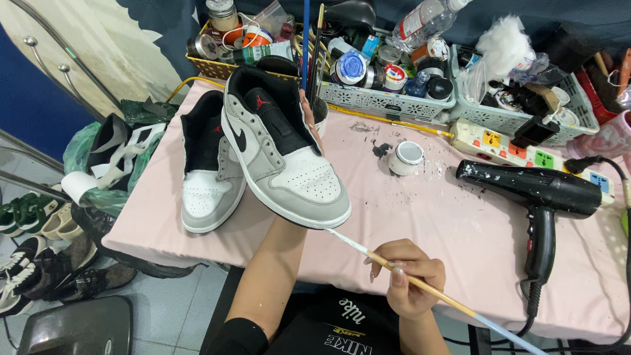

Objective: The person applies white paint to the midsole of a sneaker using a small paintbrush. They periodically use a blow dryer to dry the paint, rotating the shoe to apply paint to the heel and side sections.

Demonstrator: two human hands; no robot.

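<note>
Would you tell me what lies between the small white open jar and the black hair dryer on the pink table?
In the head view, only bare pink tablecloth with white and dark paint specks lies between the small white open jar and the black hair dryer.

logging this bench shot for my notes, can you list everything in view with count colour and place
sneaker in hand: 1, grey, white and black, held up at centre
sneaker on table: 1, same colours, left edge
paintbrush: 1, wooden, white tip at the held sneaker's sole
small jar: 1, white, mid table
hair dryer: 1, black, right
power strip: 1, cream, back right
baskets: 3, yellow and pale, full of jars, back
table: 1, pink cover
shoes on floor: several, left
left hand: inside held sneaker
right hand: grips paintbrush
</note>
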